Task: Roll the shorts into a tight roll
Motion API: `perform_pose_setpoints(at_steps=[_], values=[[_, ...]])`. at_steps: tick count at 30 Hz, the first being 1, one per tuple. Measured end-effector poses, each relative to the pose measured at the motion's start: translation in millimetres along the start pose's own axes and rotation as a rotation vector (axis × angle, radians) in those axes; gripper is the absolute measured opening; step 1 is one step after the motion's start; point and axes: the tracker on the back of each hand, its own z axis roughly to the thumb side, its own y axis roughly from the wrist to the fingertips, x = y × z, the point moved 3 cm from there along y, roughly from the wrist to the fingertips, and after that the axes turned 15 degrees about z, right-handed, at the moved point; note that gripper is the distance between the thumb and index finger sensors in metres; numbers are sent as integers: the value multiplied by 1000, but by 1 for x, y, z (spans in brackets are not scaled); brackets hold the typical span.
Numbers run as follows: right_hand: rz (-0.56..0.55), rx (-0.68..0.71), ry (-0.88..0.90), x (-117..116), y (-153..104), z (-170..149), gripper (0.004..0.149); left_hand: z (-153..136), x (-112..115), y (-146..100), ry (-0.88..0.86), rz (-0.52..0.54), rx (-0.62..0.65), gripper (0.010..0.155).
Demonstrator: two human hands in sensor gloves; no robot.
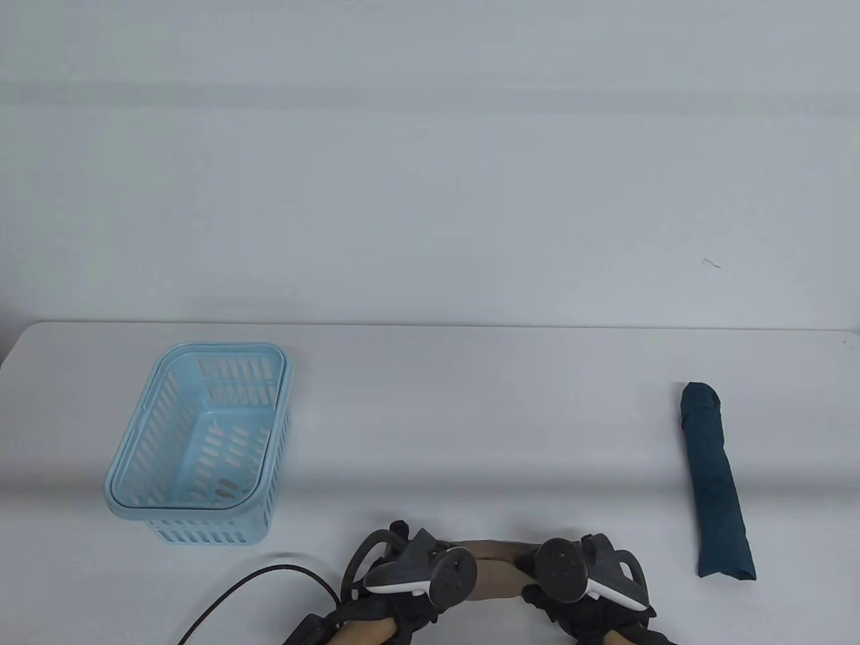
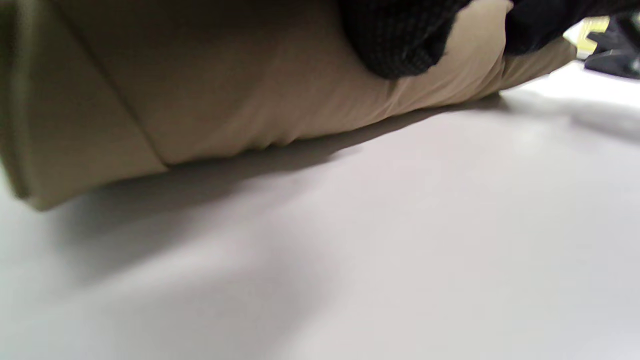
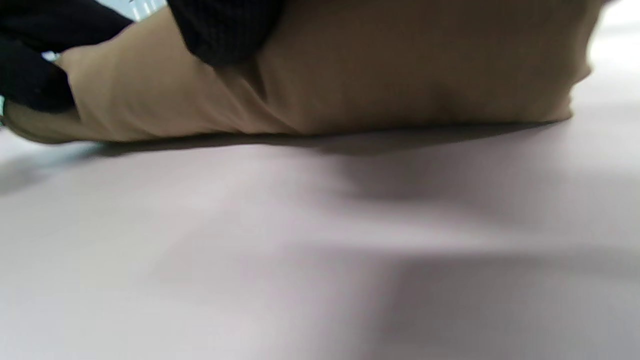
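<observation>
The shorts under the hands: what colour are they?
Tan, a plain beige. The shorts show best in the left wrist view, rolled on the white table.

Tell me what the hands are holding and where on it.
Both hands, left hand and right hand, grip the rolled tan shorts, one toward each end.
</observation>
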Motion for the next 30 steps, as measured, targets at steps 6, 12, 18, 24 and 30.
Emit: perform_pose_setpoints(at_steps=[6,12,18,24,30], values=[[94,53,155,-2,4,-7,52,-6,0,-1,-148,-99,-40,59],[10,-4,150,0,4,-11,51,-8,-1,3,-110,-133,-83,59],[-88,-116,-14,0,8,-9,59,-17,-8,21,98,25,-169,58],[-91,-128,-46,-4,13,-6,57,-20,6,36,196,36,-212,58],[-153,-62,-47,5,0,-4,59,-32,-17,18,128,105,-218,63]])
